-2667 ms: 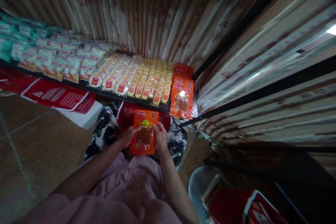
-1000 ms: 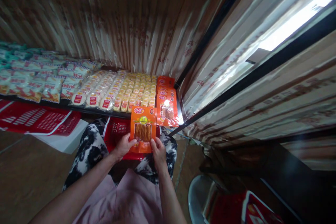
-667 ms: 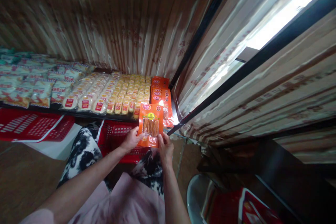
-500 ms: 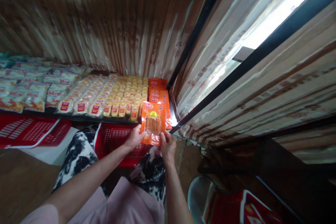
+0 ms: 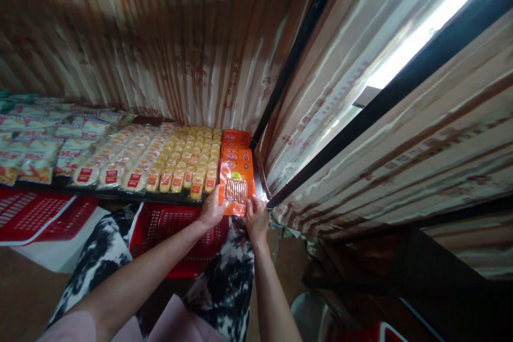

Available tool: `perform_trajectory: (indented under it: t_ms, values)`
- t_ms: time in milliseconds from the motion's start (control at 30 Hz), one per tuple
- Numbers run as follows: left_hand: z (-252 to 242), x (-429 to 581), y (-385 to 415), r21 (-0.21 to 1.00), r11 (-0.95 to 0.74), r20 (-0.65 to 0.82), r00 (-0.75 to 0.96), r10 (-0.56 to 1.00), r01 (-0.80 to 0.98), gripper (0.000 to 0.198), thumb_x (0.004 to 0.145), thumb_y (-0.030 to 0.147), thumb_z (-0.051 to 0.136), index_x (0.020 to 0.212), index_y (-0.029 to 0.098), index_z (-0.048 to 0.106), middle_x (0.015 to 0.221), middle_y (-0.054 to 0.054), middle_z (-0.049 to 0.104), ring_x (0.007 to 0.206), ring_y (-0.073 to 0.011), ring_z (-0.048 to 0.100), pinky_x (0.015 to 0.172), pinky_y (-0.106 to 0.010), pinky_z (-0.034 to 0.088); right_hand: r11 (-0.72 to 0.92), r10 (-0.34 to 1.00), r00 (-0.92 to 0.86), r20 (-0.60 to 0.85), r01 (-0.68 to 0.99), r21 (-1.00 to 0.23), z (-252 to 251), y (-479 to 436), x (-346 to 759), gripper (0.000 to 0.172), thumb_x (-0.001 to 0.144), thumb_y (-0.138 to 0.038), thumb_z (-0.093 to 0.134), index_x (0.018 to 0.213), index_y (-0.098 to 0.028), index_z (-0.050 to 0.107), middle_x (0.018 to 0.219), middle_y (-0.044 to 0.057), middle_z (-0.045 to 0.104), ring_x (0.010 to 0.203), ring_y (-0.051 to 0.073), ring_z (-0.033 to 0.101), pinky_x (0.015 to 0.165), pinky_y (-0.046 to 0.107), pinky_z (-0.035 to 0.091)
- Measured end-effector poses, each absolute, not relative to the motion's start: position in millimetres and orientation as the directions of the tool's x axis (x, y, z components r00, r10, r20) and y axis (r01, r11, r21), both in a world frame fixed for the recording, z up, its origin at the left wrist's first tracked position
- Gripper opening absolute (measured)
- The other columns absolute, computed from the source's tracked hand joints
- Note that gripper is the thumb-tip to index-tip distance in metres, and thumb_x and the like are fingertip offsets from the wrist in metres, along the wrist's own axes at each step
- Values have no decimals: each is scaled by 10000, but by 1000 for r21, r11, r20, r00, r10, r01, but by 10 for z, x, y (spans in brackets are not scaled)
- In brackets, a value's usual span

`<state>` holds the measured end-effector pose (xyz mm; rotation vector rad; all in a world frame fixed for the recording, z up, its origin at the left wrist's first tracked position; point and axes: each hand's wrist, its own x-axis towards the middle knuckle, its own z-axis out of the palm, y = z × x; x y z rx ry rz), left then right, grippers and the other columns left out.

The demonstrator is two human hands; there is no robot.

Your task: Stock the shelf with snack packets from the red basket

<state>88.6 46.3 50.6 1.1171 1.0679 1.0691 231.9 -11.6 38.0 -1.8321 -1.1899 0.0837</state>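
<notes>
An orange snack packet (image 5: 236,188) with a clear window showing thin sticks lies over the front of a row of like orange packets (image 5: 236,140) at the shelf's right end. My left hand (image 5: 212,207) pinches its lower left edge. At its lower right corner, my right hand (image 5: 256,217) holds it between thumb and fingers. Just left of the packet stand rows of small yellow wrapped cakes (image 5: 188,155).
Round white wrapped packs (image 5: 134,179) and pale blue-white bags (image 5: 38,157) fill the shelf's left side. Red baskets (image 5: 168,224) sit below its front edge. A dark metal post (image 5: 296,53) and striped curtains (image 5: 180,26) enclose the right and back.
Both hands have brought the orange packet back onto the row, nearly in line with the other orange packets. The view has shifted slightly, so the shelf appears lower and further left.
</notes>
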Motion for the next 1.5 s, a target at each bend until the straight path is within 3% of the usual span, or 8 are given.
perform_trajectory:
  t_ms: [133, 233, 400, 500, 600, 900, 1133, 1500]
  values:
    - [491, 989, 495, 999, 1, -7, 145, 989, 43, 559, 590, 92, 710, 1134, 177, 613, 1261, -137, 592, 1290, -309, 443, 1114, -363, 272, -137, 712, 543, 446, 730, -669, 295, -60, 2358, 358, 871, -359, 374, 867, -158, 669, 778, 98, 598, 726, 215, 558, 699, 338, 449]
    - [477, 1036, 485, 953, -107, 51, 195, 979, 284, 576, 689, 98, 631, 1256, 158, 549, 1259, -151, 581, 1262, -298, 470, 1092, -373, 312, -126, 716, 509, 477, 767, -629, 232, -33, 2391, 349, 885, -314, 359, 971, -148, 654, 839, 114, 590, 742, 216, 556, 702, 348, 468]
    - [586, 1006, 379, 639, -286, 93, 297, 950, 714, 533, 826, 92, 457, 1358, 128, 439, 1189, -139, 576, 1112, -240, 568, 948, -339, 455, -70, 718, 404, 566, 851, -520, 150, -1, 2400, 413, 876, -256, 377, 1219, -84, 531, 1033, 180, 575, 934, 259, 560, 816, 426, 494]
    - [639, 959, 303, 451, -410, 175, 372, 912, 793, 494, 850, 116, 431, 1343, 107, 447, 1241, -149, 549, 1124, -256, 549, 930, -362, 472, -40, 716, 359, 599, 878, -478, 124, 0, 2365, 429, 861, -223, 396, 1260, -100, 498, 1163, 184, 538, 1081, 269, 516, 921, 451, 468]
    - [607, 940, 244, 374, -440, 250, 368, 896, 817, 503, 826, 126, 465, 1327, 97, 461, 1344, -173, 483, 1198, -292, 498, 973, -407, 449, -31, 729, 344, 592, 881, -473, 129, 4, 2351, 433, 852, -192, 392, 1264, -109, 493, 1222, 185, 516, 1152, 274, 484, 954, 459, 458]
    - [252, 1073, 216, 584, -449, 331, 306, 893, 676, 504, 786, 77, 425, 1288, 68, 473, 1432, -194, 396, 1312, -293, 410, 1088, -449, 374, -30, 755, 355, 551, 859, -511, 171, 150, 2436, 453, 888, -315, 381, 1253, -77, 503, 1259, 213, 518, 1221, 293, 457, 1005, 486, 423]
    - [105, 1218, 291, 711, -446, 369, 252, 895, 543, 582, 784, 106, 436, 1357, 22, 378, 1472, -230, 329, 1399, -292, 285, 1135, -459, 321, 11, 762, 355, 542, 830, -558, 92, 199, 2511, 451, 879, -353, 381, 1230, -104, 518, 1220, 189, 565, 1176, 279, 502, 983, 491, 435]
    - [253, 1428, 355, 812, -295, 274, 118, 955, 503, 492, 728, 111, 525, 1218, 80, 522, 1477, -201, 320, 1387, -308, 311, 1131, -439, 320, 80, 716, 361, 598, 808, -583, -10, 218, 2625, 436, 850, -326, 391, 1180, -83, 540, 1153, 207, 607, 1087, 278, 567, 957, 497, 461]
